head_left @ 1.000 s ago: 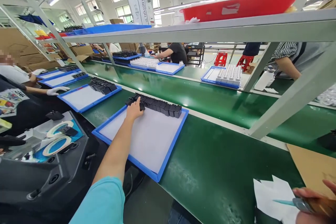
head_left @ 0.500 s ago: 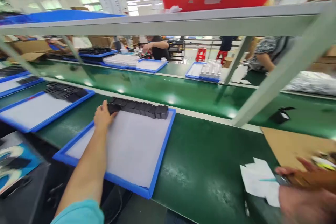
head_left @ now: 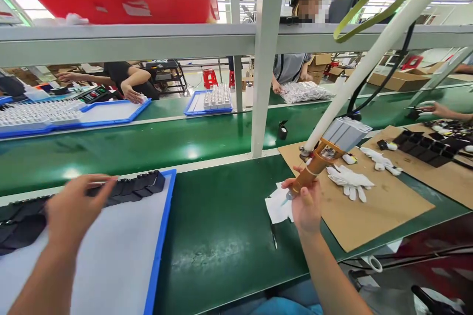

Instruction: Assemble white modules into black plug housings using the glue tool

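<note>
My left hand (head_left: 76, 209) is over the blue-rimmed tray (head_left: 162, 246), with thumb and index finger stretched apart and nothing visible between them. Behind it, a row of small black boxes (head_left: 138, 186) lines the tray's far side on a white sheet. More black boxes (head_left: 20, 226) lie left of the hand. My right hand (head_left: 308, 202) is wrapped round a brown glue dispenser (head_left: 310, 172). Its thin pale-blue tip points down-left over white paper pieces (head_left: 277, 206). A white tube-like arm (head_left: 354, 74) rises from the dispenser's top.
Cardboard (head_left: 377, 206) on the right bears white gloves (head_left: 349, 179) and a row of black boxes (head_left: 424, 147). A thin pen-like tool (head_left: 274, 236) lies on the green table. A lone black box (head_left: 283, 130) sits beyond a post (head_left: 262, 83). Co-workers are opposite.
The view has swung right. My left hand has come away from the left end of the box row and its fingers have spread. My right hand still grips the dispenser, now in plain sight.
</note>
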Motion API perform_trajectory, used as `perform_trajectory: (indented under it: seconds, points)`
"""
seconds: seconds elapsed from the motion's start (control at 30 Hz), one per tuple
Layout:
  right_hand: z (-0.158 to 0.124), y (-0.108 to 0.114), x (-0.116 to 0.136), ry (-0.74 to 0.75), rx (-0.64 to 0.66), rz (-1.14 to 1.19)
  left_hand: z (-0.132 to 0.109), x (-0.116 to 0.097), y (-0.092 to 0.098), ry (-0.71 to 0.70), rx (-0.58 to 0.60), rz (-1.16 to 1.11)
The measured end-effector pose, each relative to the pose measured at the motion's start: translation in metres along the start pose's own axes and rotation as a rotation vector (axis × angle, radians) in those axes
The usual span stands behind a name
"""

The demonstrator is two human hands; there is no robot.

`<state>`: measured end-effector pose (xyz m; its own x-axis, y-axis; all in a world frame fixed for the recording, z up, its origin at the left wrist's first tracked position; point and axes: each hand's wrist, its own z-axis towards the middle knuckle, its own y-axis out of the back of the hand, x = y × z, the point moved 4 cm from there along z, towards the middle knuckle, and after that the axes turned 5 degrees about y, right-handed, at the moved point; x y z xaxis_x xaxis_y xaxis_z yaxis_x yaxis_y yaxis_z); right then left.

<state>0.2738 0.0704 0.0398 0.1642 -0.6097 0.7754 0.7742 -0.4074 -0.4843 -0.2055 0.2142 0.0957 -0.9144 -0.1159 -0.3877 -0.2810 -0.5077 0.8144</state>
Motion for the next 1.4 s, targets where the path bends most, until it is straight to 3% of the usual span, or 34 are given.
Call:
perform_trajectory:
  seconds: [0.03, 0.1, 0.2, 0.3, 0.5, 0.6, 0.73, 0.93, 1.23, 1.4]
  points:
    - [0.000, -0.001, 0.000, -0.004, 0.011, 0.007, -0.008, -0.029, -0.012, -0.106, 0.022, -0.032]
    - [-0.001, -0.002, 0.000, -0.002, 0.034, 0.021, -0.024, -0.082, -0.046, -0.294, 0.180, -0.088]
    - [-0.002, -0.002, -0.001, 0.014, 0.063, 0.018, -0.042, -0.144, -0.096, -0.441, 0.337, -0.171]
    - [-0.003, -0.003, -0.002, 0.015, 0.073, -0.008, -0.047, -0.184, -0.139, -0.399, 0.413, -0.272]
    - [-0.004, -0.003, -0.002, -0.004, 0.075, 0.021, -0.044, -0.232, -0.204, -0.244, 0.369, -0.468]
    - [-0.004, -0.002, -0.002, -0.011, 0.086, 0.016, -0.047, -0.245, -0.224, -0.183, 0.347, -0.572]
    - [-0.004, -0.001, -0.002, -0.035, 0.102, 0.018, -0.049, -0.241, -0.236, -0.107, 0.336, -0.655]
    - [-0.006, -0.001, 0.002, -0.050, 0.087, 0.039, -0.040, -0.218, -0.238, 0.005, 0.321, -0.688]
    - [-0.009, -0.003, 0.005, -0.061, 0.098, -0.008, -0.041, -0.210, -0.237, 0.114, 0.294, -0.664]
    - [-0.011, -0.003, 0.003, -0.073, 0.115, 0.007, -0.036, -0.226, -0.241, 0.073, 0.374, -0.689]
